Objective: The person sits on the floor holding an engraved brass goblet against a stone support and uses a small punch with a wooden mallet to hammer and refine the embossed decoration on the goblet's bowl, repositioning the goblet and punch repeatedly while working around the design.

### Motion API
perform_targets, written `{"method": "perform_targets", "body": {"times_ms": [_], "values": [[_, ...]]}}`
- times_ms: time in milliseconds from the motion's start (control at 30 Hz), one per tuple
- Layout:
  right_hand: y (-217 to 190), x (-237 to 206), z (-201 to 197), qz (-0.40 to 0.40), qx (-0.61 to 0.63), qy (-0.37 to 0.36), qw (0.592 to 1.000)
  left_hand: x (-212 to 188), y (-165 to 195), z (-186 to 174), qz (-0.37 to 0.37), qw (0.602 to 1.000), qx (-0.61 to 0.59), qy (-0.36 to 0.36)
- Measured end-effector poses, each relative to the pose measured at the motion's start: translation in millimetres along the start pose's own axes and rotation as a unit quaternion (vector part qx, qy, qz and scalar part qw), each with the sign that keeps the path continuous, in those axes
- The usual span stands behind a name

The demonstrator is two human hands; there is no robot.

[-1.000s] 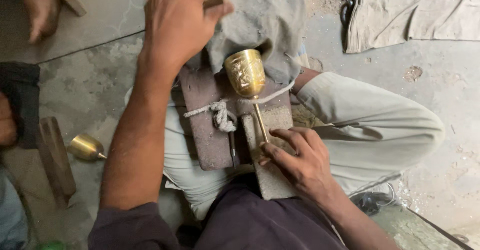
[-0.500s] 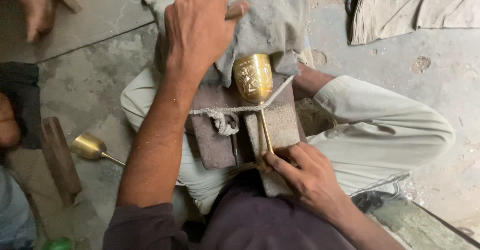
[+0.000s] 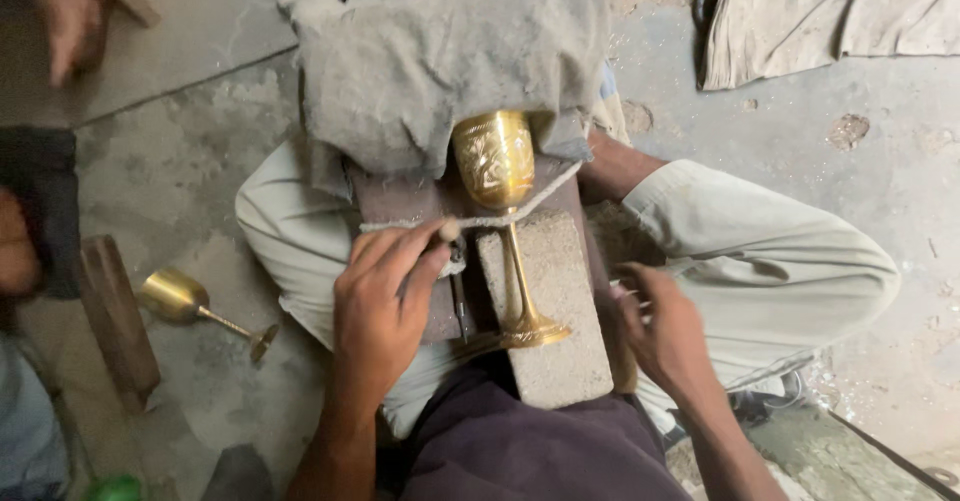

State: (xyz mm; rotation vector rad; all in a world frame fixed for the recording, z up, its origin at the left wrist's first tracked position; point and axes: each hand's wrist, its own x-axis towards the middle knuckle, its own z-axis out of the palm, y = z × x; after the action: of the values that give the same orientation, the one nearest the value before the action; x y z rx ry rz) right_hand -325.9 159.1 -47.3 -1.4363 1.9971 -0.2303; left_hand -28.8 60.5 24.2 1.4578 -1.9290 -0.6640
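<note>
While our left hand (image 3: 385, 296) pinches the cord (image 3: 470, 223) lashing the brass goblet (image 3: 500, 211) onto the stone block (image 3: 548, 306) across our lap, our right hand (image 3: 665, 336) rests loosely curled, empty, beside it; a second goblet (image 3: 190, 306) lies on the floor, grey cloth (image 3: 440, 61) just above.

The goblet (image 3: 497, 166) has its bowl mouth tucked under the grey cloth (image 3: 440, 61), so the rim is hidden. The left hand (image 3: 385, 301) covers most of a thin tool; only its tip shows. The right hand (image 3: 665, 336) is motion-blurred, and its grip cannot be determined. Another person's hand (image 3: 65, 16) is cut off by the top-left edge. The beige cloth (image 3: 830, 11) runs past the top-right edge.
</note>
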Motion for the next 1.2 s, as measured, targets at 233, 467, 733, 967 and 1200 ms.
{"method": "perform_targets", "body": {"times_ms": [233,467,733,967,1200], "values": [[37.8,22.2,63.6,-0.042,-0.124,-0.061,0.99,-0.6,-4.2,6.7,-0.207,0.905,-0.365,0.069],[24.1,8.7,-48.1,0.224,0.013,-0.186,0.957,35.9,-8.8,32.8,-0.001,0.961,-0.274,0.04],[-13.7,12.2,-128.9,0.039,0.042,0.111,0.992,58.6,-3.7,37.6,0.133,0.983,-0.109,0.06],[-75.6,34.8,-151.0,-0.185,-0.003,0.191,0.964,69.6,-7.3,32.7,0.161,0.982,-0.095,0.007],[-102.3,39.8,-158.3,-0.286,-0.317,0.291,0.856,63.3,-11.2,42.8,0.198,0.979,-0.051,0.013]]}}
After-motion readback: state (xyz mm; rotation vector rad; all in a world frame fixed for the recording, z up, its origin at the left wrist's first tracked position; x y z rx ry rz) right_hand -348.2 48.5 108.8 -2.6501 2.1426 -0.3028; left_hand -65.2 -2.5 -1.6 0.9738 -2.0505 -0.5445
